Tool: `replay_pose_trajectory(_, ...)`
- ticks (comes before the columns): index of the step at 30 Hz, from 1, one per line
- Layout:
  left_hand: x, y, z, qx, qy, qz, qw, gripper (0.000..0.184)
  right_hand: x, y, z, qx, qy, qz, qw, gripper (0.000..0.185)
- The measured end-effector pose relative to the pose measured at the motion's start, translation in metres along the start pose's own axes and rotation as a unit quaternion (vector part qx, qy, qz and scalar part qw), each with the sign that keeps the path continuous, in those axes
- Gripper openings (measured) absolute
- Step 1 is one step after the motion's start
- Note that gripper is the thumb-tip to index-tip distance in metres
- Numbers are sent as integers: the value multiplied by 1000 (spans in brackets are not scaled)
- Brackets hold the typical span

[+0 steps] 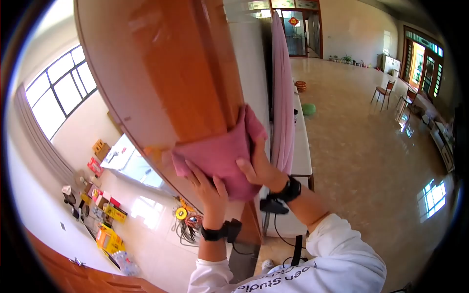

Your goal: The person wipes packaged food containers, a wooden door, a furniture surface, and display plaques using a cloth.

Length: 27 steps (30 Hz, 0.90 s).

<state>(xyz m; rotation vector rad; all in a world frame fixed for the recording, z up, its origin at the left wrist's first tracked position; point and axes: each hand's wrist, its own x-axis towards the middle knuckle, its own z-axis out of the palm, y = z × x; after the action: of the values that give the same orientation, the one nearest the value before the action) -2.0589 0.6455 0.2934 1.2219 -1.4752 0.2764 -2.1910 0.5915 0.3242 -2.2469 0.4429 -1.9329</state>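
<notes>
A pink cloth (215, 151) lies against the tall glossy brown wooden panel (181, 73), near its lower part. My left hand (207, 188) presses the cloth from the left, its fingers spread over the lower left part. On the right side, my right hand (261, 168) grips the cloth, thumb in front and the other fingers hidden behind a fold. Part of the cloth stands up above my right hand along the panel's edge. Both wrists wear black straps.
A pink curtain (282, 97) hangs just right of the panel, beside a white-topped counter (300, 141). Coiled cables (187, 227) lie on the floor below left. Further off are boxes (108, 239), a table (129, 161), a green ball (308, 109) and chairs (383, 93).
</notes>
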Motion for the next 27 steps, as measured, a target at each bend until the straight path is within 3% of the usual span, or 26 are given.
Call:
replay_pose_trajectory(4,-65,-37,33,33,20,-37,999,71,-50,3,7,7,-8,-7,1000,62)
replay_pose_trajectory(8,-112,-5,43,81,-20,-60,995,79,-172,28,40,129,-37,218,967,57)
replay_pose_trajectory(9,-121,-6,50,87,-20,-63,994,79,-180,28,36,135,-39,220,965,57)
replay_pose_trajectory(11,-120,0,61,0,75,-115,991,83,-170,29,17,25,-317,275,907,56)
replay_pose_trajectory(12,-110,7,57,68,64,-151,984,89,-154,26,4,49,-362,274,890,55)
replay_pose_trajectory(13,-99,6,50,75,73,-122,987,87,-116,14,-11,73,-409,273,868,53)
replay_pose_trajectory(14,-84,6,46,-2,102,-130,986,77,-100,18,-9,80,-352,197,912,51)
replay_pose_trajectory(15,-63,12,42,-77,130,-110,982,83,-81,22,-3,86,-291,116,946,48)
replay_pose_trajectory(16,-90,-62,26,-93,99,-142,980,73,-51,19,0,118,-281,109,946,48)
replay_pose_trajectory(17,-65,-30,26,-254,152,-125,947,62,-11,5,-10,140,-238,57,959,49)
replay_pose_trajectory(18,-46,-10,21,-196,181,-151,952,56,18,-4,-9,156,-212,0,965,44)
replay_pose_trajectory(20,-18,17,7,-76,156,-86,981,46,62,-14,-7,158,-132,-179,962,42)
replay_pose_trajectory(21,-14,19,7,-66,166,-88,980,46,65,-15,-4,171,-136,-185,958,42)
replay_pose_trajectory(23,-13,18,11,117,194,-74,971,49,61,-9,2,143,-58,-226,962,36)
replay_pose_trajectory(24,-26,8,18,75,216,-115,967,53,51,-4,-2,153,-59,-226,960,36)
replay_pose_trajectory(26,-64,5,26,122,131,-81,981,54,13,6,-8,180,-232,-103,951,36)
replay_pose_trajectory(27,-98,-21,36,36,119,-83,989,56,-17,16,-2,170,-206,-116,957,33)
